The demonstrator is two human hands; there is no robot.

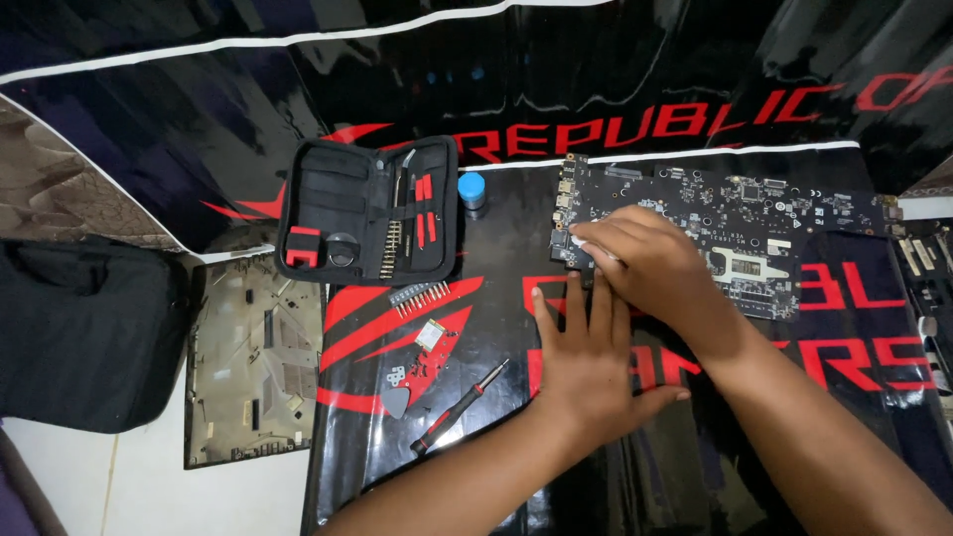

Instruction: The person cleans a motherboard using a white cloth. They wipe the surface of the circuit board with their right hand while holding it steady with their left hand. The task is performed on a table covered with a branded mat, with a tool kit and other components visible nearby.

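Two hands work near the middle of the black-and-red mat. The right hand lies over the left end of a dark circuit board, fingers together and curled down onto its near corner — whether they pinch anything there I cannot tell. The left hand rests flat on the mat just below the board, fingers spread and pointing up toward it, holding nothing.

Judging by the layout, the work is well along: the board sits bare on the mat's far right part, and a laptop bottom cover lies off the mat's left edge. An open tool case sits at the far left, a screwdriver and a small card nearer — untouched. A blue-capped pot stands beside the case.
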